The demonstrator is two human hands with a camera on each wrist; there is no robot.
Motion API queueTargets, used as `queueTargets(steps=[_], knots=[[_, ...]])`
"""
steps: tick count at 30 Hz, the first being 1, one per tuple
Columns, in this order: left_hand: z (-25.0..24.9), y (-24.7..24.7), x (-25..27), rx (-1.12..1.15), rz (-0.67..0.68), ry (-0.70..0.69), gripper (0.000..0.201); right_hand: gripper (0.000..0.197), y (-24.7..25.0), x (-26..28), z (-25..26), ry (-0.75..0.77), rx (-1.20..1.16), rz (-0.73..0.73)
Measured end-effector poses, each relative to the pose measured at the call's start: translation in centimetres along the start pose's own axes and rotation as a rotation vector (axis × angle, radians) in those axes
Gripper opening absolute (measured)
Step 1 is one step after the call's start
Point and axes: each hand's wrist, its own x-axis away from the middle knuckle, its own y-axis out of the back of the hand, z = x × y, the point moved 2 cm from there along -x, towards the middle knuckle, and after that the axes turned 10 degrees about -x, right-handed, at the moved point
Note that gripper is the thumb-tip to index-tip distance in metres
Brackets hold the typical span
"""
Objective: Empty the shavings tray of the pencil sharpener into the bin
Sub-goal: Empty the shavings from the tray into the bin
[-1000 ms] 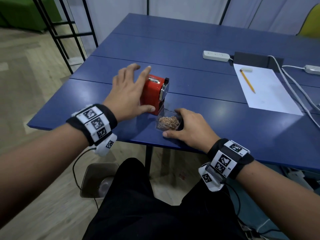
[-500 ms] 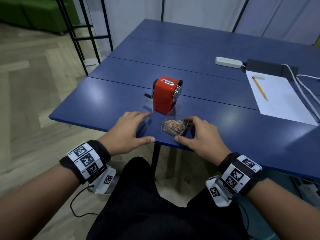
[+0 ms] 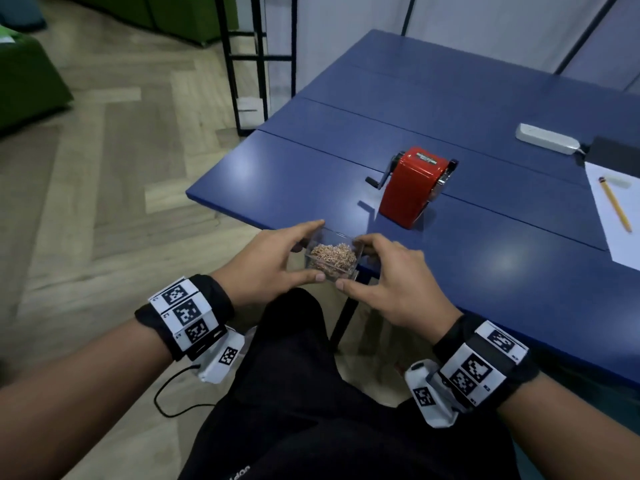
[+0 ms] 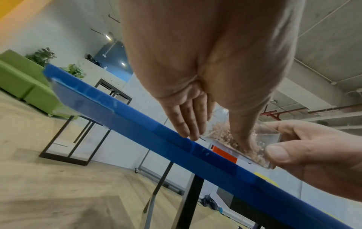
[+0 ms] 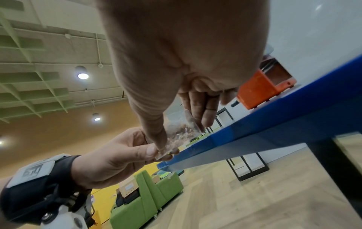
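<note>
The small clear plastic tray of tan pencil shavings [image 3: 331,258] sits between both hands at the blue worktop [image 3: 502,271] edge, pinched by left hand [image 3: 273,263] and right hand [image 3: 391,282]. The red crank sharpener [image 3: 412,187] stands beyond the right hand.

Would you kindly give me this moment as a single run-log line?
step: carrying tray to bin | tray: full of shavings, off the table edge | left hand: holds tray | right hand: holds tray | sharpener: on table | bin: unseen
</note>
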Motion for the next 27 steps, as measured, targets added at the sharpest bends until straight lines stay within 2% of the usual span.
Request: queueTargets(steps=[8,16,19,23,27], knots=[[3.4,2.1,3.6,0.132,-0.045,0.073,0.079,0.074,-3.7,-0.7,2.5,0.059,-0.189,0.079],[5.4,2.0,6.4,0.171,-0.064,0.139,0.075,0.08,-6.9,-0.8,1.8,-0.076,-0.654,0.233],[5.8,1.7,7.1,0.161,-0.077,0.173,0.075,0.069,-7.7,-1.1,1.5,-0.129,-0.816,0.29],[6.3,1.5,8.0,0.138,-0.086,0.231,0.076,0.042,-9.0,-1.8,1.5,-0.261,-1.013,0.33],[6.8,0.9,8.7,0.123,-0.072,0.266,0.077,0.039,-10.7,-2.5,1.5,-0.309,-1.049,0.379]])
